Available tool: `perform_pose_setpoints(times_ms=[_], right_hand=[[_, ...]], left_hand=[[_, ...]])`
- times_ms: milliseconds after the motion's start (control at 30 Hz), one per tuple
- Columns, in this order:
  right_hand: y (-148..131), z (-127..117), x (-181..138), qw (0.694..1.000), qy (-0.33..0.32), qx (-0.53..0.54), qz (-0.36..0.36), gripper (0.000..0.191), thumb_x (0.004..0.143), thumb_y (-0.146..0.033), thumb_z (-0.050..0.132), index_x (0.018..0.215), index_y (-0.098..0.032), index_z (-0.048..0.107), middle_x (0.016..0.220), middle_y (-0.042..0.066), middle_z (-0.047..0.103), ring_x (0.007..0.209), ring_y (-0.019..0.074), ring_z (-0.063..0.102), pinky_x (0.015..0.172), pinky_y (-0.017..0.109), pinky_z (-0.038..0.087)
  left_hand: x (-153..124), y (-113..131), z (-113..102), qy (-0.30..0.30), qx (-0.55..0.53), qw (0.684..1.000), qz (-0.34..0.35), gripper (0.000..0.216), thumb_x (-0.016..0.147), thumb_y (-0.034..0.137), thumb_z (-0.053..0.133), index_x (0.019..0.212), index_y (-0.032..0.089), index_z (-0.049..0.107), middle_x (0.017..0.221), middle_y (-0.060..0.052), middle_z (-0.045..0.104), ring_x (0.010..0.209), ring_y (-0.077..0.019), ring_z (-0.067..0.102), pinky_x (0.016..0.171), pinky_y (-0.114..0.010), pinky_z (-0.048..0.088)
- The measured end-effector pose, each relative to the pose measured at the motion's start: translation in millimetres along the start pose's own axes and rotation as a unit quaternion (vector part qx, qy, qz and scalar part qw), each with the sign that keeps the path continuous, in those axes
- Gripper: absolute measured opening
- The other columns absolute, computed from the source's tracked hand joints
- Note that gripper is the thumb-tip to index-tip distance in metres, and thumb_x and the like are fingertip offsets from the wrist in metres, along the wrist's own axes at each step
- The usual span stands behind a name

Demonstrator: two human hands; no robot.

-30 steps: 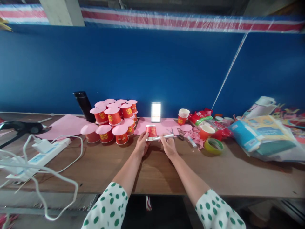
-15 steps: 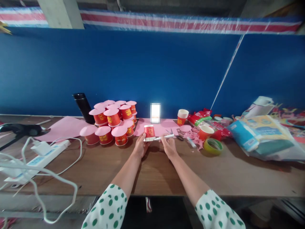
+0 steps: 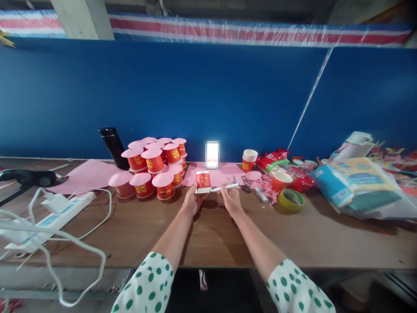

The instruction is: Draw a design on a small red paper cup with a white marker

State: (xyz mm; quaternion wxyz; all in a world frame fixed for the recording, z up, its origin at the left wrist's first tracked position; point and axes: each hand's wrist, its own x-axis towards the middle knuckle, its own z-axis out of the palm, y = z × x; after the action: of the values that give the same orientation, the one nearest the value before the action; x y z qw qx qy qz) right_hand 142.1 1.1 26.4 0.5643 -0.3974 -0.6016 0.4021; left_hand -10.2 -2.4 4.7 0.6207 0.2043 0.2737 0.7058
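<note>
My left hand (image 3: 191, 201) grips an upside-down red paper cup (image 3: 203, 180) by its white rim, on a pink paper sheet (image 3: 224, 171) at the middle of the table. My right hand (image 3: 230, 198) is closed round a white pen (image 3: 224, 188), whose tip points left toward the cup's rim. Just left of the cup stands a pile of several red cups with pink round tops (image 3: 153, 165). Small scissors (image 3: 237, 182) lie right behind my right hand.
A black flask (image 3: 111, 145) stands behind the pile. A white power strip with cables (image 3: 55, 208) lies left, a second pink sheet (image 3: 86, 174) beside it. Right: a stack of cups (image 3: 249, 160), an open red cup (image 3: 281, 179), a green tape roll (image 3: 291, 199), pink scraps, bags (image 3: 358, 187).
The cup and my left hand have shifted slightly left and a little nearer. My right hand with the pen has stayed nearly in place.
</note>
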Motion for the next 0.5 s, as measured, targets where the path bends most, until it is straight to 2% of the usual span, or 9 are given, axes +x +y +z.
perform_pose_setpoints(times_ms=[167, 300, 500], right_hand=[[-2.1, 0.2, -0.7, 1.000, 0.002, 0.011, 0.005, 0.025, 0.079, -0.043, 0.054, 0.072, -0.019, 0.057, 0.057, -0.001, 0.059, 0.048, 0.0124, 0.050, 0.044, 0.022, 0.036], [-1.4, 1.2, -0.7, 0.999, 0.008, 0.028, 0.014, 0.026, 0.078, -0.044, 0.057, 0.071, -0.019, 0.057, 0.057, 0.000, 0.060, 0.051, 0.0129, 0.053, 0.043, 0.022, 0.036], [0.8, 1.7, 2.0, 0.994, 0.065, 0.082, 0.043, 0.026, 0.080, -0.043, 0.054, 0.073, -0.018, 0.056, 0.056, -0.001, 0.058, 0.047, 0.0108, 0.050, 0.040, 0.019, 0.033]], left_hand=[[-1.4, 0.8, 1.9, 0.004, -0.001, 1.000, -0.005, 0.022, 0.076, 0.033, 0.065, 0.087, 0.014, 0.063, 0.079, -0.006, 0.071, 0.083, -0.0219, 0.067, 0.088, -0.041, 0.049], [-2.5, 1.0, 3.6, 0.011, -0.008, 1.000, -0.004, 0.021, 0.077, 0.032, 0.063, 0.087, 0.013, 0.063, 0.078, -0.006, 0.071, 0.079, -0.0199, 0.067, 0.087, -0.040, 0.049], [-3.9, 2.4, 4.9, 0.032, -0.017, 0.999, -0.012, 0.021, 0.082, 0.032, 0.057, 0.092, 0.014, 0.063, 0.081, -0.007, 0.071, 0.076, -0.0188, 0.066, 0.083, -0.039, 0.051]])
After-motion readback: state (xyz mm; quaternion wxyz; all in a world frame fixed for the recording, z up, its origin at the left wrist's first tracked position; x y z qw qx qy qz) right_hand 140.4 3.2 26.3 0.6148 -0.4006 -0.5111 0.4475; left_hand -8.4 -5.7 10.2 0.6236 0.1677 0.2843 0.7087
